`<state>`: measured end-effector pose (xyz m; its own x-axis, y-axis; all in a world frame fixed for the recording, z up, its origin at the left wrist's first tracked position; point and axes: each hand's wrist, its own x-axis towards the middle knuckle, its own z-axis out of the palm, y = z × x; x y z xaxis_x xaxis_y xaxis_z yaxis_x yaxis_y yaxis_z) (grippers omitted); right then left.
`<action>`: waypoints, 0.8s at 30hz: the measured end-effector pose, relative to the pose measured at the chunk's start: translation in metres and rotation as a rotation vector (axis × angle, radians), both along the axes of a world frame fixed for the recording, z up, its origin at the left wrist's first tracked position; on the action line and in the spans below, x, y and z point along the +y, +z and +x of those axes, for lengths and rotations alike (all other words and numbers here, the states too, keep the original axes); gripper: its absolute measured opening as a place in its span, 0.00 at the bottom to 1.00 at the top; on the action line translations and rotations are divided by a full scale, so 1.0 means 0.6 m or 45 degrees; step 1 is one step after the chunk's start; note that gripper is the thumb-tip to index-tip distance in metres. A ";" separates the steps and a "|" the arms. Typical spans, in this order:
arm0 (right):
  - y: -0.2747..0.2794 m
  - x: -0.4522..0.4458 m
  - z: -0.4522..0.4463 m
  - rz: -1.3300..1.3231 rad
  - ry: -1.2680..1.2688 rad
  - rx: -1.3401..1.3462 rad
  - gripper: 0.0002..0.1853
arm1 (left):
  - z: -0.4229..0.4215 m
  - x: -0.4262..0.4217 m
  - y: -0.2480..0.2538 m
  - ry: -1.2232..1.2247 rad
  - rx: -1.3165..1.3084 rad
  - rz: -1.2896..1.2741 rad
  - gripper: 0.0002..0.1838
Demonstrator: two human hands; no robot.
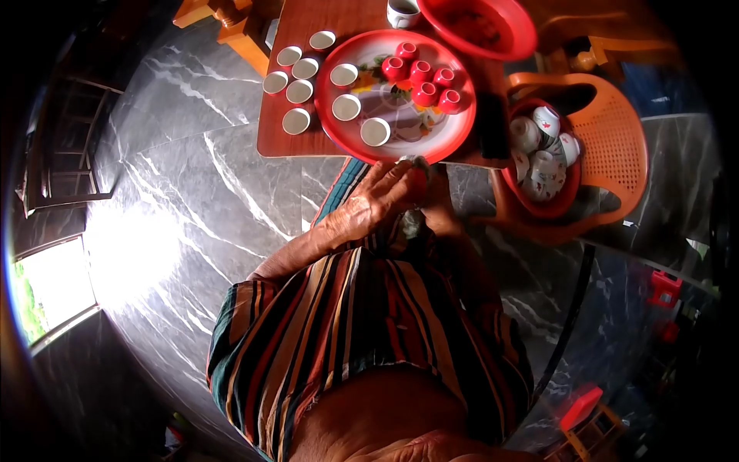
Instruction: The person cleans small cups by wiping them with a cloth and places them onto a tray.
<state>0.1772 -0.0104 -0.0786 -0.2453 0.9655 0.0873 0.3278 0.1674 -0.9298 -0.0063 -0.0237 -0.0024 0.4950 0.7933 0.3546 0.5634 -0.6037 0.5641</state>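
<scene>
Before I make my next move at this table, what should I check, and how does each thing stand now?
1. Left hand has hold of the red item, probably a cup: ok.
2. Right hand has a firm grip: cannot tell; its fingers are mostly hidden.
3. Red item is wiped dry: cannot tell; hands and cloth cover it.
4. Six upturned red cups rest on the tray: ok.
5. All upright cups are on the tray: not ok; three are, six stand on the bare table.
6. Tray sits fully inside the table edge: cannot tell; its near rim lies right there.
</scene>
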 end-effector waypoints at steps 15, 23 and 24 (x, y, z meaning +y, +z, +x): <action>-0.021 -0.020 0.042 -1.243 0.494 1.710 0.20 | -0.078 0.204 -0.051 0.434 -0.592 -0.278 0.35; -0.030 -0.079 0.087 -1.352 0.543 1.591 0.21 | -0.079 0.381 -0.105 0.752 -0.127 0.029 0.36; -0.031 -0.082 0.093 -1.353 0.543 1.584 0.21 | -0.079 0.403 -0.109 0.769 -0.062 0.024 0.35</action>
<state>0.2333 -0.0595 -0.0973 -0.7725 0.6078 -0.1837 -0.5368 -0.7797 -0.3223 -0.0536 0.2183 -0.0677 -0.0578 0.9222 0.3823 0.7832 -0.1956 0.5902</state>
